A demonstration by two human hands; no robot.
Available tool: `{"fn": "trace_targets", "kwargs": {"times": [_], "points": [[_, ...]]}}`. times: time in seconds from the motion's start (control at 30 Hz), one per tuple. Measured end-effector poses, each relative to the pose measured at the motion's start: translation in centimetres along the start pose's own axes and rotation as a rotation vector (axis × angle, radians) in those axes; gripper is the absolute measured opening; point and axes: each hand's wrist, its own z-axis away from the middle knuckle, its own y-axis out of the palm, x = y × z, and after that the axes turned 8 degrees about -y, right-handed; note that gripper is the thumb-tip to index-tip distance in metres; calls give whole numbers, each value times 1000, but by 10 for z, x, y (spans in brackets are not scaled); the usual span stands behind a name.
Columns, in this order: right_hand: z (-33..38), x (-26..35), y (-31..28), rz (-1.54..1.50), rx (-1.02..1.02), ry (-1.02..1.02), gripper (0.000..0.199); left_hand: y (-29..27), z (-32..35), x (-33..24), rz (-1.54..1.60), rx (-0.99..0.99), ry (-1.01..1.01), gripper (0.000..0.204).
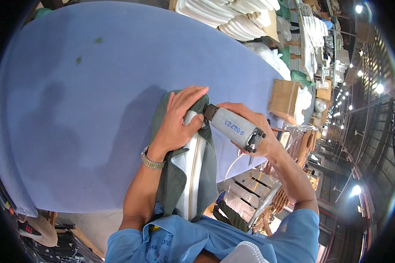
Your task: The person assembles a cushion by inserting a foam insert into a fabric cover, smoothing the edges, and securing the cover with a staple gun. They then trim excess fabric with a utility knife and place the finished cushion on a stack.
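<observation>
My left hand [178,118] presses down on a long white moulded piece [193,171] that is partly wrapped in a dark green cloth [175,175]. The piece runs from my chest out onto the blue table [74,109]. My right hand [254,129] grips a grey cylindrical air tool [233,127], its dark nose touching the white piece beside my left thumb. A metal watch band sits on my left wrist.
Rows of white moulded pieces [232,17] are stacked at the far end of the table. A cardboard box [285,101] and plastic-wrapped brown parts [300,142] stand to the right, with a metal rack [259,193] below the table edge. Beyond is a lit workshop aisle.
</observation>
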Motion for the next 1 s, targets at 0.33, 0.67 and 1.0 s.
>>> {"fn": "trace_targets", "kwargs": {"times": [0.33,0.67,1.0], "points": [[-2,1,1,82,44,-59,81,-9,-91,10,-168,293,-349,80],[-7,22,2,105,40,-33,80,5,-54,2,108,24,-210,59],[-10,21,7,156,6,-127,83,6,-49,10,178,-24,-158,58]]}}
